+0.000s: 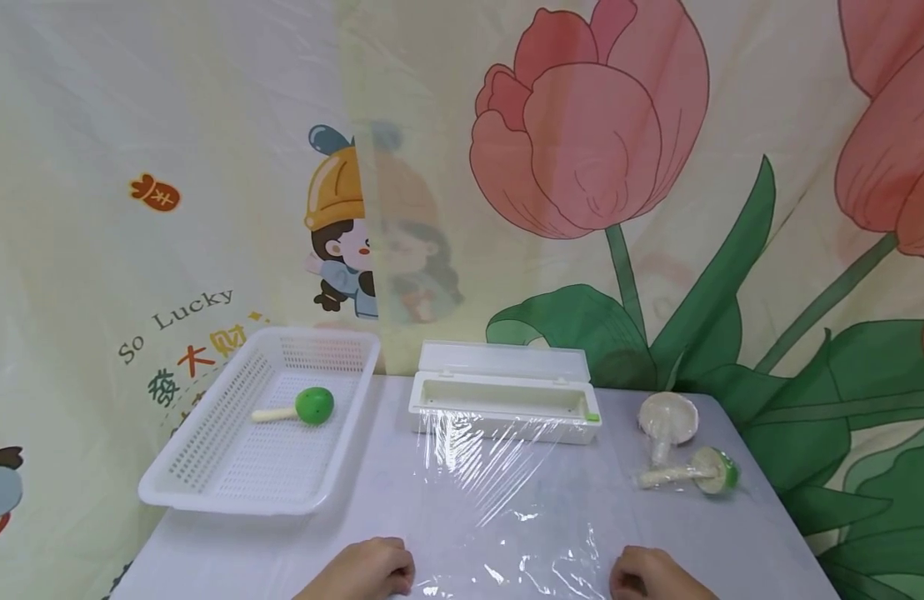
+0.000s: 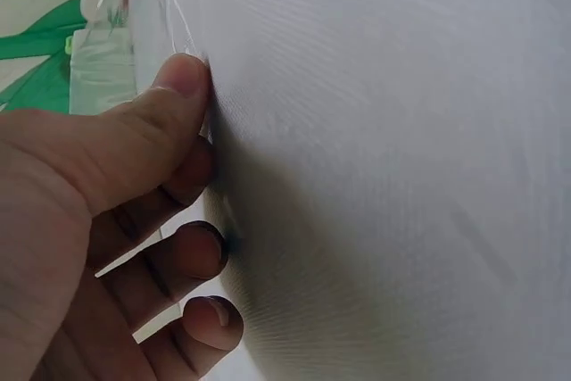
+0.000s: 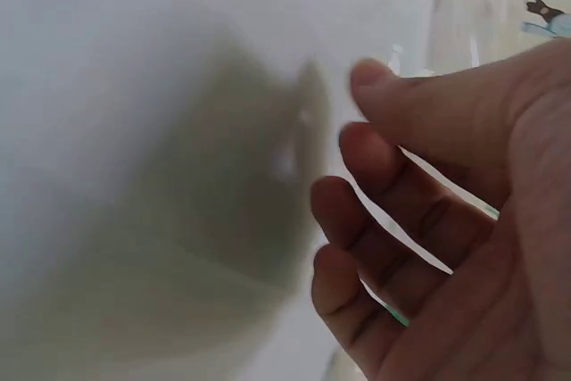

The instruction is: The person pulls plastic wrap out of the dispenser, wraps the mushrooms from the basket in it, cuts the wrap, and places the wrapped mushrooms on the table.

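A clear sheet of cling film (image 1: 506, 508) stretches from a white film dispenser box (image 1: 499, 429), its lid up, toward the front of the table. At the sheet's near left corner my left hand (image 1: 372, 567) pinches the film between thumb and fingers. In the left wrist view, the thumb (image 2: 183, 78) presses at the film's edge, other fingers half curled. My right hand (image 1: 652, 573) holds the near right corner. The right wrist view shows its thumb (image 3: 373, 76) and index fingertip close together, with the film faint there. Creases and glare run across the sheet.
On the left stands a white perforated basket (image 1: 349, 442) holding a green-capped toy mushroom (image 1: 314, 406). Two film-wrapped toy mushrooms lie at the right: a pale round one (image 1: 670, 418) and a green-capped one (image 1: 716, 471). A printed curtain (image 1: 229, 125) hangs behind the table.
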Tool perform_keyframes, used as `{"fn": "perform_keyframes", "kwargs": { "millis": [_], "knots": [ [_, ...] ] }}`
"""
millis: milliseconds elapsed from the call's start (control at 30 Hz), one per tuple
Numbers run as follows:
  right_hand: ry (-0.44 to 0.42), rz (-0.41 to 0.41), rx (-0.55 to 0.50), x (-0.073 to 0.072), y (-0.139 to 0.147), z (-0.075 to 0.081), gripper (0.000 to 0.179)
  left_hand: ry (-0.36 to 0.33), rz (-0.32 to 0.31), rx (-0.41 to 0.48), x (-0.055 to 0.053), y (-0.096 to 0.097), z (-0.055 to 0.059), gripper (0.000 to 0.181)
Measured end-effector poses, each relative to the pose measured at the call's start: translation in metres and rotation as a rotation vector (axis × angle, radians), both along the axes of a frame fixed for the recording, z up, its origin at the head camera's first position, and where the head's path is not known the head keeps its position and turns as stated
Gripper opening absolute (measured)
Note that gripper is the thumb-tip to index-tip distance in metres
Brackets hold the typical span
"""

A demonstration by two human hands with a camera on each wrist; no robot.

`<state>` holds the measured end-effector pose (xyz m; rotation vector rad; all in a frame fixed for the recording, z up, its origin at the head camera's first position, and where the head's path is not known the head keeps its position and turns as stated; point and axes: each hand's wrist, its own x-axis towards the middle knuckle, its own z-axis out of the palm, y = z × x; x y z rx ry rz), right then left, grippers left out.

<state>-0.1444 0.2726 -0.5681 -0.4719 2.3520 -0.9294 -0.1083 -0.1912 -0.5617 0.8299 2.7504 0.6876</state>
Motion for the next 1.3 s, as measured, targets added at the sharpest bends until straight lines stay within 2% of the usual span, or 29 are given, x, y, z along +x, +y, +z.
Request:
{"fn": "perform_keyframes", "kwargs": {
  "millis": [100,167,267,400,500,567,700,800,900,1000,1067,1167,1300],
  "knots": [
    [0.122,-0.016,-0.005,0.0,-0.011,0.02,0.005,-0.079,0.036,0.034,0.002,0.001,0.003,0.016],
    [0.203,-0.015,0.004,-0.003,-0.017,0.024,0.005,-0.114,0.049,0.056,0.003,0.001,0.005,0.017],
    [0.286,-0.005,-0.025,-0.006,-0.027,0.019,0.007,-0.095,0.04,0.066,0.006,0.0,0.007,0.018],
    [0.301,-0.004,-0.103,-0.007,-0.035,0.007,0.008,-0.051,0.006,0.076,0.008,0.001,0.014,0.02],
    [0.28,-0.014,-0.136,-0.007,-0.037,0.0,0.008,-0.03,-0.039,0.126,0.007,0.001,0.032,0.019],
    [0.233,-0.032,-0.131,-0.007,-0.037,-0.003,0.01,0.03,-0.089,0.179,0.004,0.0,0.05,0.016],
    [0.186,-0.056,-0.109,-0.008,-0.038,-0.006,0.014,0.288,-0.194,0.266,-0.007,-0.007,0.092,0.008],
    [0.169,-0.072,-0.099,-0.008,-0.038,-0.006,0.016,0.404,-0.201,0.297,-0.018,-0.018,0.124,0.006],
    [0.166,-0.064,-0.105,-0.008,-0.037,-0.005,0.018,0.416,-0.164,0.296,-0.03,-0.031,0.148,0.004],
    [0.193,-0.051,-0.126,-0.007,-0.036,-0.004,0.018,0.42,-0.13,0.279,-0.041,-0.044,0.163,0.003],
    [0.263,-0.041,-0.162,-0.007,-0.034,-0.004,0.017,0.435,-0.098,0.249,-0.046,-0.051,0.171,0.003],
    [0.345,-0.078,-0.213,-0.008,-0.034,-0.004,0.016,0.435,-0.057,0.234,-0.057,-0.061,0.181,0.004],
    [0.36,-0.123,-0.233,-0.01,-0.036,-0.008,0.017,0.419,0.035,0.245,-0.08,-0.08,0.186,0.001]
  ]
}}
